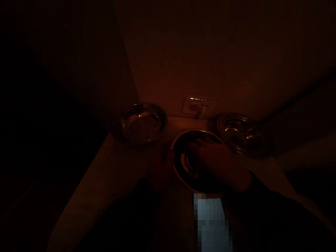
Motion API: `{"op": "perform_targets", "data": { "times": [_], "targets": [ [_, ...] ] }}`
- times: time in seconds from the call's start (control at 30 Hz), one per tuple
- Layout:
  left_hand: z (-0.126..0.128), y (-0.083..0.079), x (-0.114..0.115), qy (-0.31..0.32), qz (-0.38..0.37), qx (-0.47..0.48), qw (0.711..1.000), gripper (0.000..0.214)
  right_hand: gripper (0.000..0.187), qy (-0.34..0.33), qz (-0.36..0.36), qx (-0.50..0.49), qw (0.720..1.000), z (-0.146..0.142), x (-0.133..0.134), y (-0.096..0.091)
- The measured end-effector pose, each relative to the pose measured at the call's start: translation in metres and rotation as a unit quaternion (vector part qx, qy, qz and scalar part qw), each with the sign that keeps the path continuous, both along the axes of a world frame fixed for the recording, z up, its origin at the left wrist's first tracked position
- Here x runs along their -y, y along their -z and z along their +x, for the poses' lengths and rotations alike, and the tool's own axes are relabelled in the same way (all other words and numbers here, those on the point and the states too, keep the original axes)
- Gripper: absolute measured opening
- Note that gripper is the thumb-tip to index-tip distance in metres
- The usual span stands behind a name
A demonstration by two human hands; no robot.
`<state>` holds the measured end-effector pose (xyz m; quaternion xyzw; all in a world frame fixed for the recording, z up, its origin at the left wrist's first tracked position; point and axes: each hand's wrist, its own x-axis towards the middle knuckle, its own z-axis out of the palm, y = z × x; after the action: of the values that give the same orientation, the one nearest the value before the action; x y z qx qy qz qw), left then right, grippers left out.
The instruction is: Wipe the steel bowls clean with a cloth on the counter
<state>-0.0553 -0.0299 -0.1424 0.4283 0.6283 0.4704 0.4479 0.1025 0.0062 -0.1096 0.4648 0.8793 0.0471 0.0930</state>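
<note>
The scene is very dark. A round metal bowl [200, 131] with a pale rim and a dark inside sits at the middle of the table. My left hand [161, 167] is at its left side, thumb and fingers closed on the rim. Reaching in from the right, my right hand [217, 159] is inside the bowl with its fingers bent down. Its fingertips and anything under them are lost in shadow. Low in the bowl, a curved shine [187, 162] shows beside the right hand.
Behind to the left stands a shiny metal bowl [143, 129]. A metal dish [243, 136] with curved reflections lies at the right. A wall socket [199, 105] is behind them. A lit, pixelated screen [214, 224] lies in front, on the wooden table [78, 196].
</note>
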Motion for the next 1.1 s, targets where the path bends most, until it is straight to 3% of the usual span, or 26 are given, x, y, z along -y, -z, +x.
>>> {"op": "perform_targets", "data": {
  "times": [0.2, 0.5, 0.73, 0.8, 1.0, 1.1],
  "targets": [
    [0.002, 0.001, -0.001, -0.015, -0.008, -0.011, 1.0, 0.034, 0.031, -0.016, -0.006, -0.018, 1.0, 0.0, 0.001, -0.002],
    [0.002, 0.003, -0.002, 0.002, 0.018, -0.035, 0.999, 0.032, 0.023, -0.111, -0.067, -0.048, 0.99, -0.008, 0.016, -0.004],
    [0.003, 0.003, 0.0, 0.023, 0.014, -0.01, 1.0, 0.032, 0.027, 0.03, 0.006, -0.006, 1.0, -0.004, 0.003, -0.004],
    [0.004, 0.003, 0.001, 0.022, 0.012, -0.007, 1.0, 0.032, 0.027, 0.04, 0.003, 0.006, 0.999, -0.003, 0.001, -0.004],
    [0.003, 0.003, 0.0, 0.001, 0.008, -0.05, 0.999, 0.03, 0.029, -0.089, -0.057, -0.036, 0.994, -0.009, 0.011, -0.005],
    [0.001, 0.004, 0.0, 0.005, 0.005, -0.052, 0.999, 0.032, 0.025, -0.1, -0.072, -0.054, 0.991, -0.009, 0.014, -0.005]
  ]
}}
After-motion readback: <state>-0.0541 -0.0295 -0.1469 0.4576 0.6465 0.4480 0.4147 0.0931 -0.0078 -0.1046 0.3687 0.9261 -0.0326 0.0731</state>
